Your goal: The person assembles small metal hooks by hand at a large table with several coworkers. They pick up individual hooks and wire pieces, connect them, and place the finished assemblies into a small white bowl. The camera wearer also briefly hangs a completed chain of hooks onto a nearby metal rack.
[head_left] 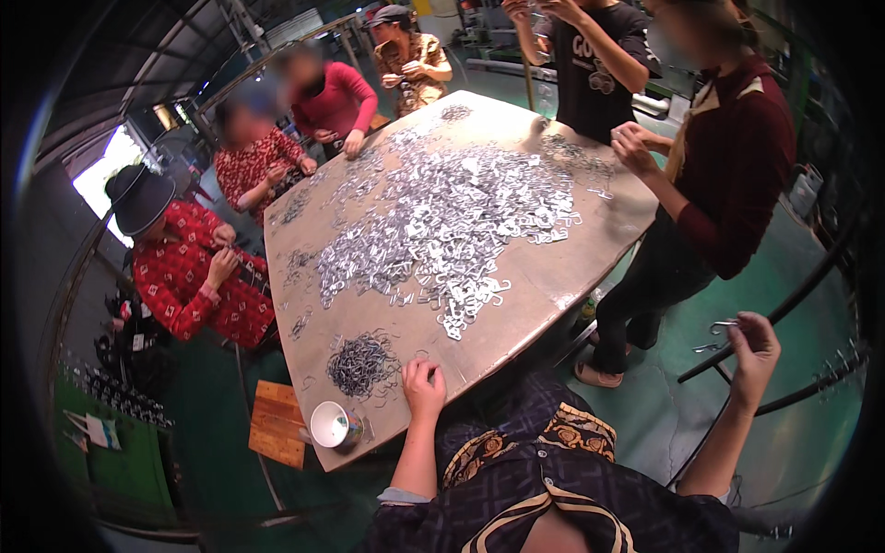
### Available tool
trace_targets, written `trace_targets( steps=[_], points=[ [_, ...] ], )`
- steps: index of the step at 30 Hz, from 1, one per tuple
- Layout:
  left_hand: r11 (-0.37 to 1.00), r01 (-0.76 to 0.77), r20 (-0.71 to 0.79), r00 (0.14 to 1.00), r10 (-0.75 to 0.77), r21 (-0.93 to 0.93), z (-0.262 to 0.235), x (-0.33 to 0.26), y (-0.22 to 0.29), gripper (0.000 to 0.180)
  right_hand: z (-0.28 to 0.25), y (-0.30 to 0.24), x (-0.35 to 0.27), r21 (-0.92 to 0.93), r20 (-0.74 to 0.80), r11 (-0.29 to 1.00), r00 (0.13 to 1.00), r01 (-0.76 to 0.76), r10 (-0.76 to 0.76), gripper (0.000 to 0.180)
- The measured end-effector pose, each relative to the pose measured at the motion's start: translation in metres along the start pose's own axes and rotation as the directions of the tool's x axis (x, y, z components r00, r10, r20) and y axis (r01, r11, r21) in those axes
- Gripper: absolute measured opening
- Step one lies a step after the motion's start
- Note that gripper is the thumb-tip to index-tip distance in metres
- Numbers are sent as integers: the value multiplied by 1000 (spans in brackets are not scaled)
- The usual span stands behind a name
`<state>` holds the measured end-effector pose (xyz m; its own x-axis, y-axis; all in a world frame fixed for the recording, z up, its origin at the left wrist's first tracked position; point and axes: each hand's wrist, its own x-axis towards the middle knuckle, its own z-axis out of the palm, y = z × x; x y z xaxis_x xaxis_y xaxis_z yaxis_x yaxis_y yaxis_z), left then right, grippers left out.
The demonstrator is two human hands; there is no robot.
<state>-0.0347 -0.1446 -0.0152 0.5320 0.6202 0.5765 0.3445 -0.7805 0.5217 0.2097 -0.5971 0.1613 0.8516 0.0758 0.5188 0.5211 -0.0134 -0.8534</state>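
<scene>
While the hands sit well apart, the dark wire pile [362, 364] lies lower left of centre, just left of the nearer left hand [423, 385], fingers curled at the desk [564, 276] edge, contents unclear; silver hook heap [461, 212] mid-frame; metal hook [725, 323], long axis roughly level, pinched in right hand [756, 348], far right. Brown desktop centre; green floor [636, 433] lower right.

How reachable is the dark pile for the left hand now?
Probably yes: the left hand is over the table, just right of the dark pile. Nothing bulky appears between them; the cup stands nearer the corner, out of the way.
</scene>
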Motion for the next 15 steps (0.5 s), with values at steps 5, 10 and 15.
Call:
trace_targets(
  steps=[5, 10, 15],
  points=[
    [999, 27, 5, 1000, -27, -33, -3, 0, 4, 7, 120, 20, -12, 177, 298, 968, 947, -180, 121, 15],
    [998, 40, 8, 999, -39, -50, -3, 0, 6, 12, 198, 49, -42, 235, 524, 927, 841, -294, 133, 10],
    [999, 12, 29, 999, -14, 53, -7, 1, 16, 16, 241, 54, -74, 237, 690, 938, 724, -253, 21, 12]
  ],
)
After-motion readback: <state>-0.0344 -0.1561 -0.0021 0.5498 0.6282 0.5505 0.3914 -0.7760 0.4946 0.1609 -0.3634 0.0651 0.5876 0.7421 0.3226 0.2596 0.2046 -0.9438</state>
